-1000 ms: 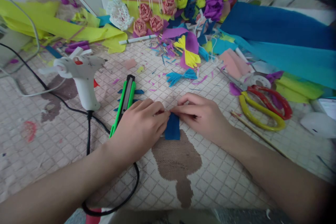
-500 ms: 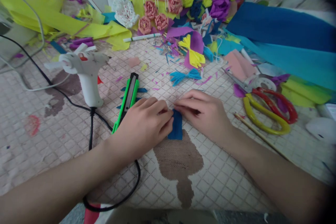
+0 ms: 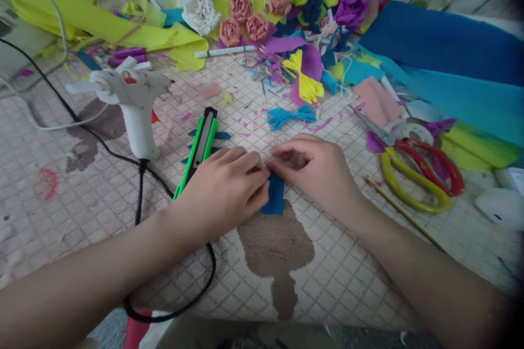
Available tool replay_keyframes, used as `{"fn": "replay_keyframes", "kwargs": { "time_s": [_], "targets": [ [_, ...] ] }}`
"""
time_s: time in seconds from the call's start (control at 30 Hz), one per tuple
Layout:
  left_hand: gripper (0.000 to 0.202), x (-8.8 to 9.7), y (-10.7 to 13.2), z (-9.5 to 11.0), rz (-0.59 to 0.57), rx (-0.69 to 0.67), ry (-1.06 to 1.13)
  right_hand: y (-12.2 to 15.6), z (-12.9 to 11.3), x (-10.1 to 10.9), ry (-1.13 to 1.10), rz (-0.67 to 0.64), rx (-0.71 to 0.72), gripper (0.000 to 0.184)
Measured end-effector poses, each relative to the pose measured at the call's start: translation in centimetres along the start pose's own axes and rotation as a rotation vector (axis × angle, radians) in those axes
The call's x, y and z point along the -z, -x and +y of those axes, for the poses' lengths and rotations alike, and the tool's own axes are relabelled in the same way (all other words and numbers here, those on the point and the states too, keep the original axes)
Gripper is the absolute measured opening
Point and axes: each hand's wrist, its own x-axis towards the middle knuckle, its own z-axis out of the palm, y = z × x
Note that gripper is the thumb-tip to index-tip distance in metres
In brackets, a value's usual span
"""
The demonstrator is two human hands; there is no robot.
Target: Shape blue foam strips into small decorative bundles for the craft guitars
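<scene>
A small dark blue paper piece (image 3: 274,199) lies on the quilted cloth (image 3: 368,283) between my two hands. My left hand (image 3: 223,191) pinches its left edge with fingers curled over it. My right hand (image 3: 317,172) grips the top of the same piece with fingertips bent down. A green utility knife (image 3: 197,150) lies just left of my left hand. A white glue gun (image 3: 131,101) stands upright further left, its black cord (image 3: 139,212) running under my left forearm.
Red and yellow scissors (image 3: 417,174) lie to the right, with a thin wooden stick (image 3: 393,204) beside them. Paper flowers (image 3: 245,19), a yellow bow (image 3: 305,79), a blue bow (image 3: 289,116), scraps and sheets of blue crepe paper (image 3: 442,49) crowd the far side.
Both hands stayed on the blue paper piece, fingers shifting slightly along its top edge. The view tilted, so everything sits a little lower and to the right.
</scene>
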Motion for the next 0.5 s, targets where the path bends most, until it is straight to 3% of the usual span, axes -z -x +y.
{"fn": "replay_keyframes", "kwargs": {
  "time_s": [0.3, 0.5],
  "targets": [
    [0.024, -0.09, -0.01, -0.06, -0.015, 0.002, 0.006, -0.52, -0.05, 0.50, -0.203, -0.040, -0.196, 0.011],
    [0.024, -0.11, -0.01, -0.11, -0.013, -0.003, 0.019, -0.41, 0.02, 0.42, -0.119, -0.035, -0.148, 0.013]
  ]
}}
